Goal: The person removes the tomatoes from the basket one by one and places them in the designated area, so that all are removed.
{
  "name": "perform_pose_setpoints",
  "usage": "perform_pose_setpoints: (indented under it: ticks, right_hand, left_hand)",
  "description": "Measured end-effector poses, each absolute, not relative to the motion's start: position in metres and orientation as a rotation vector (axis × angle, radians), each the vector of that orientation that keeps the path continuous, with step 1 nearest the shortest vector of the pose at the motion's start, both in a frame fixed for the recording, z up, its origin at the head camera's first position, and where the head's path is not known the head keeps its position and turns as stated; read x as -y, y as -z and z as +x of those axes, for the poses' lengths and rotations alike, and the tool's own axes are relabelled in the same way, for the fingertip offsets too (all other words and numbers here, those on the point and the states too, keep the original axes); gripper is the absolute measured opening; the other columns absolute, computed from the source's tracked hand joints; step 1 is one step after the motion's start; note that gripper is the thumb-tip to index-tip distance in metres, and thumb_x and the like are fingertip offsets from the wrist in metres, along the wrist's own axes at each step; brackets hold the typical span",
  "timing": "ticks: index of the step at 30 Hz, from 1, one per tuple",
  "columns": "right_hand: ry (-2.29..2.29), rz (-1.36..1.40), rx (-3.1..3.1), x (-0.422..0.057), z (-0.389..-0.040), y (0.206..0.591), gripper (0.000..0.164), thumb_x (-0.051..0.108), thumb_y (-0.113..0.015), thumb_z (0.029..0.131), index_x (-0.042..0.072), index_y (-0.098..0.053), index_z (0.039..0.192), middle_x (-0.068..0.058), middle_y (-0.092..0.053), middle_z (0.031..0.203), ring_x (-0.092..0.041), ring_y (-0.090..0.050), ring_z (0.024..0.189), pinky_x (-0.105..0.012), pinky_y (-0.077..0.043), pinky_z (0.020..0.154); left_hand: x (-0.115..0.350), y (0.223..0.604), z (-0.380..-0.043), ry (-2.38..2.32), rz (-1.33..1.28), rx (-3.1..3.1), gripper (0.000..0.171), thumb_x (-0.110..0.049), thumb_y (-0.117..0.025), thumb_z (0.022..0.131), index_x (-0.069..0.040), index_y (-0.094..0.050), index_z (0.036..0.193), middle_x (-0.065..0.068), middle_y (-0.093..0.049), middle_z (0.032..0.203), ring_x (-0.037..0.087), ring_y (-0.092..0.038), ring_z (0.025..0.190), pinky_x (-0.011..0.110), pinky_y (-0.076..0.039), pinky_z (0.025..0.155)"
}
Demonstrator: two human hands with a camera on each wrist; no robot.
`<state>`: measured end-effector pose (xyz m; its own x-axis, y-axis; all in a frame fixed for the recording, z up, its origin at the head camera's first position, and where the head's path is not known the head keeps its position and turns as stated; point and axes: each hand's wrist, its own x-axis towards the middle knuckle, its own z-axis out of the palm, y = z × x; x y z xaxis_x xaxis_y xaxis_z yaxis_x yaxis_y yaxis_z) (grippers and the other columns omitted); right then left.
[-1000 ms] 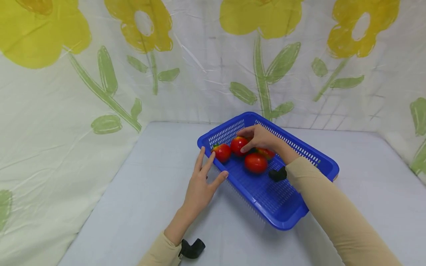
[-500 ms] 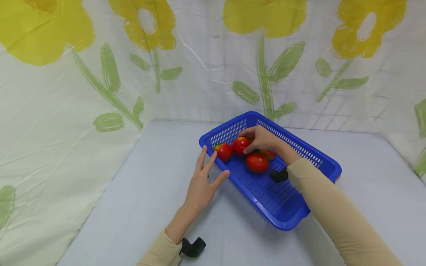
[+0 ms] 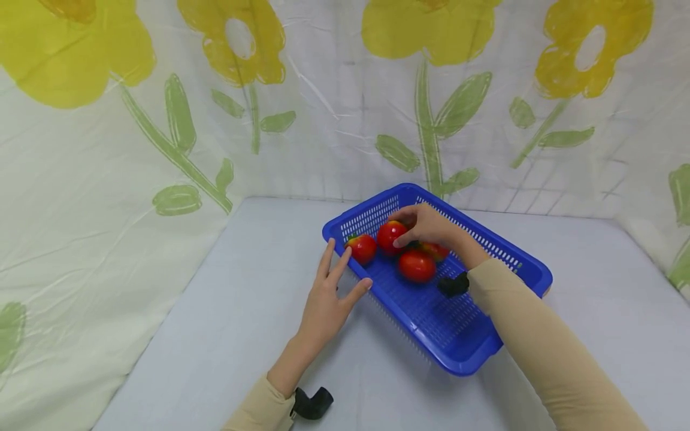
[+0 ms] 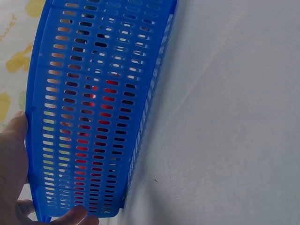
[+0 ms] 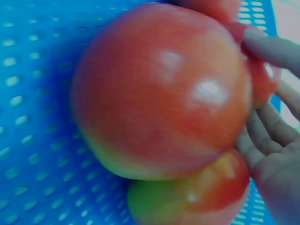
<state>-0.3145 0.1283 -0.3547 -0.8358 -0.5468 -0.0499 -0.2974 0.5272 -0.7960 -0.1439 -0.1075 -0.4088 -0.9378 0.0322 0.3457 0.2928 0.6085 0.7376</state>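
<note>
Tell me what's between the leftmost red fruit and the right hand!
In the head view, another red fruit, held by the right hand, lies between that hand and the leftmost red fruit.

Two hands (image 3: 323, 308) show: four visible tomatoes (image 3: 417, 266) by the right one, one blue basket (image 3: 426, 311) at both, one desk (image 3: 226, 311) below.

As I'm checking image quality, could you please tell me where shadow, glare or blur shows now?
Head view: a soft shadow beneath the blue basket; left wrist: basket fairly crisp, soft shadow on the tabletop; right wrist: overall softness, bright glare on the nearest red fruit.
</note>
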Motion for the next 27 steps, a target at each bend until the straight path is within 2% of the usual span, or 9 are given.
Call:
perform_pose_setpoints:
  ticks: [4,12,19,27]
  right_hand:
    - [1.293,-0.644,-2.473,-0.1326,-0.3155,0.3526,0.052,0.02,-0.084,0.08,0.011,-0.065,0.129,-0.008,-0.066,0.121,-0.026,-0.06,0.11,-0.045,-0.046,0.095]
    - [1.331,-0.614,-2.443,-0.134,-0.3155,0.3492,0.058,0.019,-0.081,0.083,0.005,-0.06,0.135,-0.013,-0.063,0.126,-0.03,-0.057,0.116,-0.047,-0.044,0.098]
    - [1.332,-0.634,-2.459,-0.1346,-0.3174,0.3514,0.056,0.029,-0.082,0.082,0.01,-0.063,0.131,-0.009,-0.064,0.124,-0.027,-0.058,0.112,-0.045,-0.045,0.097]
    - [1.32,-0.625,-2.466,-0.1357,-0.3176,0.3512,0.055,0.033,-0.081,0.083,0.011,-0.064,0.13,-0.01,-0.061,0.127,-0.029,-0.059,0.113,-0.048,-0.045,0.096]
  left_hand:
    - [0.1077,0.4092,-0.1439,1.243,-0.265,2.534,0.076,-0.059,-0.06,0.091,-0.021,-0.038,0.153,-0.003,-0.009,0.164,0.031,-0.03,0.142,0.051,-0.041,0.098]
    - [0.1072,0.4089,-0.1444,1.24,-0.266,2.534,0.076,-0.059,-0.06,0.091,-0.02,-0.039,0.153,-0.002,-0.01,0.164,0.032,-0.03,0.142,0.051,-0.041,0.097]
    - [0.1068,0.4072,-0.1442,1.229,-0.263,2.54,0.076,-0.059,-0.06,0.091,-0.02,-0.039,0.153,-0.001,-0.011,0.164,0.03,-0.03,0.142,0.051,-0.041,0.098]
    - [0.1071,0.4063,-0.1437,1.221,-0.265,2.542,0.076,-0.058,-0.06,0.091,-0.019,-0.04,0.152,0.0,-0.012,0.164,0.031,-0.03,0.142,0.051,-0.041,0.098]
